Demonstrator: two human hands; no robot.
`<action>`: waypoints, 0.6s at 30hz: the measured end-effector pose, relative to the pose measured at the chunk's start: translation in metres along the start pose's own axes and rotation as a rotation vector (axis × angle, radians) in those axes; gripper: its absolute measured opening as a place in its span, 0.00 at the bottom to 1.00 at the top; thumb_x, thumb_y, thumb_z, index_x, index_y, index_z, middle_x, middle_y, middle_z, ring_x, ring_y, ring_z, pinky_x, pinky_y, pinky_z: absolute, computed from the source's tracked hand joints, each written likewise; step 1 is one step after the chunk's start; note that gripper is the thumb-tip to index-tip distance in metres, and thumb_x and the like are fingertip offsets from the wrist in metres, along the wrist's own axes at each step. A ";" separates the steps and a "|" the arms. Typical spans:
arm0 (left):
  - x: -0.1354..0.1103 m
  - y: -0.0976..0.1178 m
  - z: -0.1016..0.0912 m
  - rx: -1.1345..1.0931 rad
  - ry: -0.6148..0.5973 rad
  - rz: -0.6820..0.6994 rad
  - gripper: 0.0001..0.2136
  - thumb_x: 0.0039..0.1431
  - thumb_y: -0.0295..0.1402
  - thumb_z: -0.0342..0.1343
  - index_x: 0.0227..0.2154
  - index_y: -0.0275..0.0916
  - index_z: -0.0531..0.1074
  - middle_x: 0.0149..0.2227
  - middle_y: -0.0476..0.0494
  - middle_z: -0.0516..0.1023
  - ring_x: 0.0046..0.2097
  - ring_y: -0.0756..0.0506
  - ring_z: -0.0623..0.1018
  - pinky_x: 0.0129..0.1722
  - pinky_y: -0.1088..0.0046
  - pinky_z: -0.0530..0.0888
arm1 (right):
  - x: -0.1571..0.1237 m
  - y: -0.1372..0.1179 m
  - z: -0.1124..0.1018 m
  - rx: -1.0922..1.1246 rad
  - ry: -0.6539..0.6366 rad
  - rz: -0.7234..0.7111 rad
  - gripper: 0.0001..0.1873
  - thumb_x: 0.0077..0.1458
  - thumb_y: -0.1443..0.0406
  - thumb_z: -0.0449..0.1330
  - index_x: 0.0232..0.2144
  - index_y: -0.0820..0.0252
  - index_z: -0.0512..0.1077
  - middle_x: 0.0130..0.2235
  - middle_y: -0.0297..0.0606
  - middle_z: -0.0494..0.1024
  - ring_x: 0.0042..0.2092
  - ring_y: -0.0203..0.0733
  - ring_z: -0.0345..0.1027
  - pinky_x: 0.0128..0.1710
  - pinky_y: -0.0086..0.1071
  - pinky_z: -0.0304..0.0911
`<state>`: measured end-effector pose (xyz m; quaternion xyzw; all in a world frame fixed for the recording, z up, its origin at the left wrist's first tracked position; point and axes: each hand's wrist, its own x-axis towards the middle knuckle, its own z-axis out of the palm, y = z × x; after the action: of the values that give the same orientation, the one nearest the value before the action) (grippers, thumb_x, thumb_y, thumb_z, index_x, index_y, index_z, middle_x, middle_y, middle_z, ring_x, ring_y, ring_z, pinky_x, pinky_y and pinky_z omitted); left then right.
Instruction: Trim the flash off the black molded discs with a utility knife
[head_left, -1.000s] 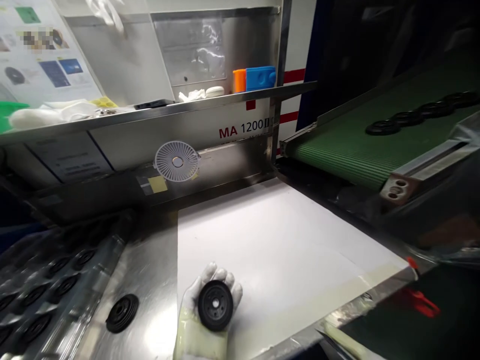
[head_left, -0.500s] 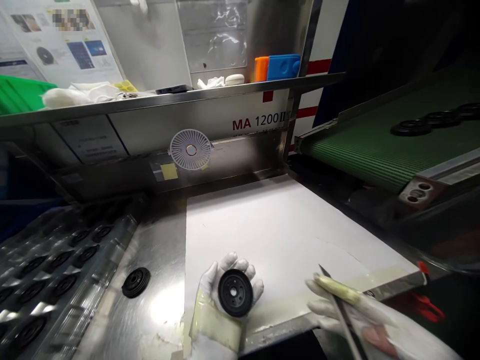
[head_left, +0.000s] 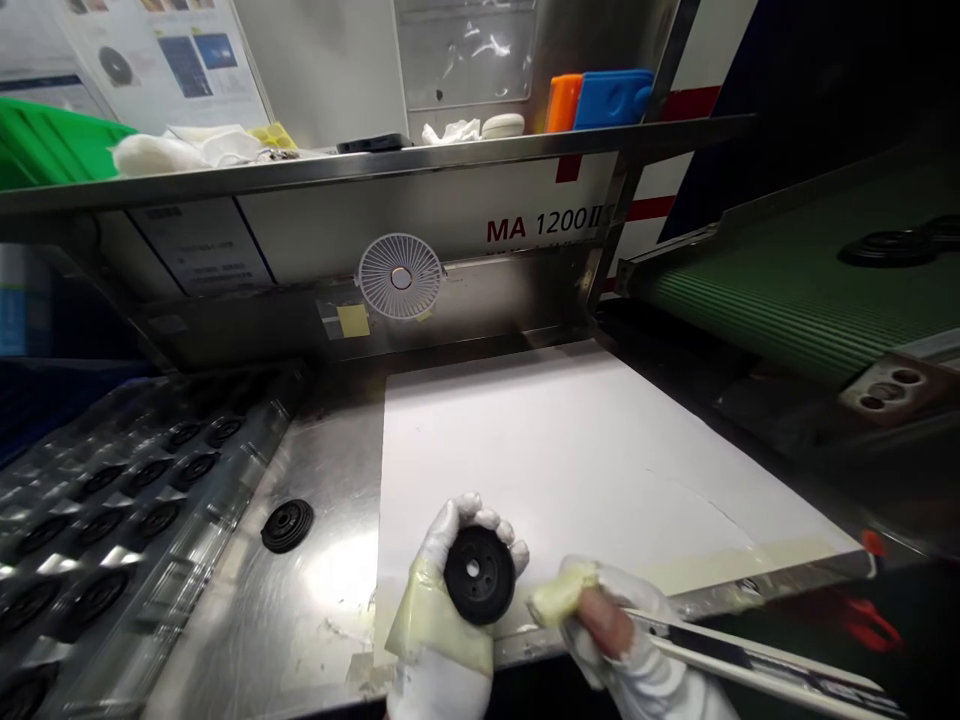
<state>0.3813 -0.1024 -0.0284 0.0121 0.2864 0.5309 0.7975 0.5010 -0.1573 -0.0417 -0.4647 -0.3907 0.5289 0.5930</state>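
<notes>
1. Left hand point(head_left: 435, 590), white-gloved: fingers closed around a black moulded disc point(head_left: 478, 575), held face up with its centre hole showing.
2. Right hand point(head_left: 615, 630), white-gloved: clenched on a narrow knife point(head_left: 735, 645), its yellowed taped end just beside the disc, not touching.
3. Beneath both hands: near edge of a white sheet point(head_left: 562, 450).
4. Left of the grip: a second disc point(head_left: 287, 525) on a steel bench point(head_left: 330, 600); beyond, a clear tray point(head_left: 127, 520) of discs.
5. Far right: a green conveyor belt point(head_left: 787, 300) carrying more discs.
</notes>
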 end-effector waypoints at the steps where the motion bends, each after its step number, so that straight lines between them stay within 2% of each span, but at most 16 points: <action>1: -0.001 -0.001 0.000 0.006 -0.001 -0.001 0.06 0.48 0.34 0.57 0.26 0.36 0.72 0.25 0.46 0.69 0.30 0.47 0.71 0.32 0.68 0.71 | -0.001 0.000 0.003 -0.013 0.003 0.006 0.17 0.41 0.49 0.64 0.23 0.57 0.75 0.24 0.38 0.72 0.27 0.43 0.66 0.29 0.35 0.64; 4: -0.002 -0.003 -0.001 0.006 -0.019 0.003 0.07 0.49 0.35 0.56 0.26 0.36 0.72 0.25 0.46 0.69 0.30 0.47 0.71 0.33 0.68 0.71 | -0.001 -0.003 0.014 -0.073 0.016 0.022 0.15 0.43 0.54 0.65 0.29 0.58 0.76 0.27 0.37 0.74 0.28 0.41 0.67 0.29 0.32 0.64; 7: -0.004 -0.002 -0.003 0.006 -0.010 -0.016 0.06 0.49 0.35 0.56 0.26 0.36 0.72 0.25 0.46 0.70 0.30 0.47 0.72 0.33 0.70 0.70 | -0.003 -0.009 0.023 -0.045 0.023 0.067 0.11 0.47 0.57 0.63 0.30 0.58 0.74 0.27 0.36 0.74 0.28 0.40 0.67 0.30 0.31 0.65; 10: -0.008 0.000 -0.004 -0.012 -0.004 -0.019 0.05 0.49 0.33 0.55 0.27 0.36 0.71 0.26 0.46 0.70 0.31 0.48 0.72 0.33 0.72 0.70 | -0.003 -0.012 0.029 0.039 0.050 0.039 0.10 0.49 0.60 0.63 0.33 0.59 0.73 0.31 0.36 0.75 0.33 0.42 0.69 0.38 0.35 0.66; 12: -0.012 0.002 -0.003 -0.009 -0.019 0.005 0.05 0.50 0.33 0.55 0.28 0.36 0.72 0.27 0.46 0.70 0.32 0.48 0.72 0.36 0.71 0.70 | -0.002 -0.009 0.031 0.052 0.051 0.020 0.11 0.48 0.61 0.63 0.35 0.59 0.72 0.34 0.37 0.75 0.36 0.43 0.69 0.42 0.37 0.65; 15: -0.018 0.005 -0.002 0.034 -0.044 0.050 0.06 0.52 0.32 0.53 0.30 0.36 0.72 0.28 0.46 0.70 0.34 0.48 0.71 0.39 0.71 0.69 | 0.000 -0.001 0.031 0.050 0.039 0.041 0.09 0.49 0.61 0.63 0.33 0.60 0.72 0.33 0.37 0.75 0.36 0.44 0.69 0.41 0.38 0.66; 18: -0.020 0.006 -0.003 0.082 -0.064 0.054 0.07 0.54 0.34 0.52 0.30 0.37 0.72 0.29 0.46 0.70 0.34 0.48 0.71 0.38 0.71 0.69 | 0.000 0.005 0.031 0.056 0.059 0.046 0.09 0.50 0.61 0.63 0.33 0.60 0.71 0.35 0.37 0.75 0.38 0.45 0.69 0.43 0.38 0.65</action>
<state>0.3690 -0.1178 -0.0195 0.0695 0.2817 0.5393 0.7906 0.4697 -0.1532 -0.0378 -0.4722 -0.3473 0.5390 0.6049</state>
